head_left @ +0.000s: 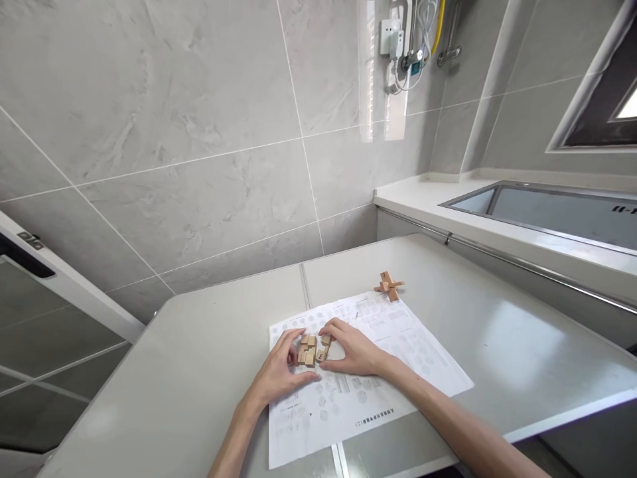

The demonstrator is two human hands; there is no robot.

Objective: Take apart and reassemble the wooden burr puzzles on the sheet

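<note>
A small cluster of pale wooden puzzle blocks (308, 350) lies on a printed instruction sheet (398, 352) spread over a grey table (199, 372). My left hand (279, 372) curves round the left side of the blocks, fingers and thumb touching them. My right hand (351, 350) closes in from the right, its fingertips pinching the nearest block. An assembled wooden cross-shaped puzzle (389, 286) sits apart at the sheet's far right corner.
A tiled grey wall rises behind the table. To the right stands a white counter (423, 199) with a steel sink (557, 212). Pipes and a wall socket (393, 36) hang above. A dark glass door (44, 318) is at left.
</note>
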